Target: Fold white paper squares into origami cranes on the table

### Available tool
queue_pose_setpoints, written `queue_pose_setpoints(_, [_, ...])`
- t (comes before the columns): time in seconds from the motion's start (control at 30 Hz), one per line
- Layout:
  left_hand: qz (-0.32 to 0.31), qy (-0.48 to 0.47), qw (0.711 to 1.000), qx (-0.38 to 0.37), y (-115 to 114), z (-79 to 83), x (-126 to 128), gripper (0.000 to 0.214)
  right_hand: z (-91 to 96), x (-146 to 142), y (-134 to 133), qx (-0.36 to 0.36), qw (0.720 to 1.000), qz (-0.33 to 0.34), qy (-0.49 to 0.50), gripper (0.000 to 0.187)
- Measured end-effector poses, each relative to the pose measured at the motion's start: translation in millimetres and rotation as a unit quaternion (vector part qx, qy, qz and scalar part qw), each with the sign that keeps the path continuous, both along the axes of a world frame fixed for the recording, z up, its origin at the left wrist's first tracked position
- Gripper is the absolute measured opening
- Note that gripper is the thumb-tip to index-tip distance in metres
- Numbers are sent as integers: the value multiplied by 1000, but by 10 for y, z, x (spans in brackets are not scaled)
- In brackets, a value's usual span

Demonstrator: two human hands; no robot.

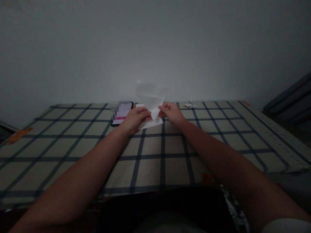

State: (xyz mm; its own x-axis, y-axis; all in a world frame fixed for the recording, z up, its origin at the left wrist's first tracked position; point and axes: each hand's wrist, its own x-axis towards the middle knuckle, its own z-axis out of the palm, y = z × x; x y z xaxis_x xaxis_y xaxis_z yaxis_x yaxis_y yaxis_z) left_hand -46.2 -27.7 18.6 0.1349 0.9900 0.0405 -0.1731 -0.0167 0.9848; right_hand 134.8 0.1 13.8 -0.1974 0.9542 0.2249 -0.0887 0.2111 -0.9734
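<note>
A white sheet of paper (152, 97) is held up between my two hands, its top edge flaring out and its lower end narrowing to a folded point. My left hand (136, 119) pinches it low on the left side. On the right, thumb and fingers of my right hand (170, 112) grip its lower edge. Beneath the hands another flat white paper (155, 123) lies on the cloth; whether it joins the raised sheet I cannot tell.
A tablet or phone with a lit screen (123, 113) lies left of my left hand. A small folded white paper piece (190, 105) sits near the wall (194, 48). A checked tablecloth (150, 171) covers the table. Dark grey fabric (291, 97) hangs at the far right.
</note>
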Motion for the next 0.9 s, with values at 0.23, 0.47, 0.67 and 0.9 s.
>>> queue_pose_setpoints(0.23, [80, 19, 995, 59, 32, -15, -7, 22, -12, 32, -8, 17, 998, 40, -42, 19])
queue_pose_setpoints(0.47, [95, 16, 993, 73, 58, -10, -18, 28, -21, 27, 24, -26, 998, 60, -10, 16])
queue_pose_setpoints(0.67, [83, 2, 995, 50, 44, -29, -10, 25, -33, 32, 61, -25, 999, 36, 12, 15])
queue_pose_setpoints(0.9, [110, -30, 991, 71, 80, -12, -31, 17, 17, 24, 12, -21, 999, 25, -5, 17])
